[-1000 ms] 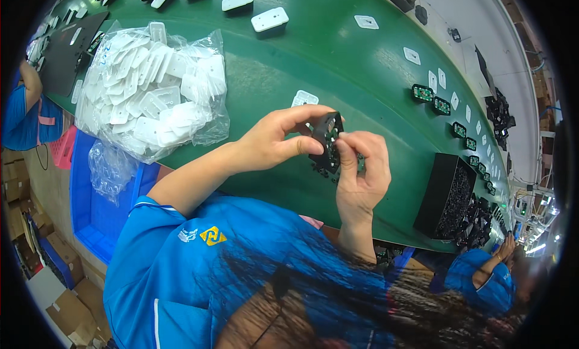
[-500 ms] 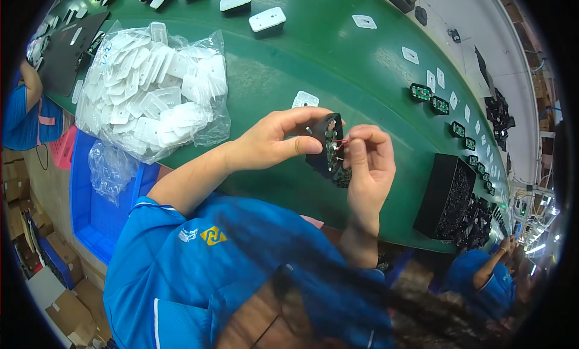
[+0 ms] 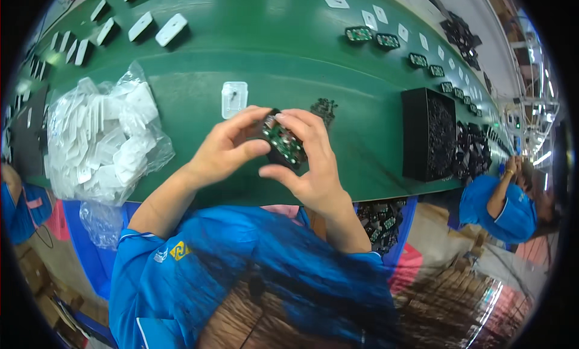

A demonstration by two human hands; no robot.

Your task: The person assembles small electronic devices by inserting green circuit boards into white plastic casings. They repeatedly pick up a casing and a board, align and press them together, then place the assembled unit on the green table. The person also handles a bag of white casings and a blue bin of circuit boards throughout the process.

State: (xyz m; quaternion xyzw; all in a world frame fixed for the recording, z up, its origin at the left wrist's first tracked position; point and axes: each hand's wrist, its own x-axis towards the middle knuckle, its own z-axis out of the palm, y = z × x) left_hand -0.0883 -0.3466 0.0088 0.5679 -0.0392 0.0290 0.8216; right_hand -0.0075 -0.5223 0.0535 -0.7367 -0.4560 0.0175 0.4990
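Between my hands, above the green table, is a black plastic housing with a green circuit board [image 3: 284, 142] inside, its open face tilted up. My left hand [image 3: 230, 142] grips its left end, thumb along the near side and fingers at the far edge. Curled over the far right edge are the fingers of my right hand [image 3: 316, 159], with the thumb at the near side. Just beyond my left hand lies a white plastic cover [image 3: 234, 100] with a small dark piece on it. A heap of small black parts [image 3: 324, 110] sits beyond my right hand.
A clear bag of white covers [image 3: 99, 141] lies at left, near a blue bin [image 3: 90, 252]. At right stands a black box [image 3: 416, 135] of small dark parts. Housings with boards [image 3: 359, 34] line the far right. Co-workers [image 3: 497, 207] sit at both sides.
My right fingers have left the red wire and now hold the housing's right side. The housing has turned, its board facing up more. The whole view has swung to the right.
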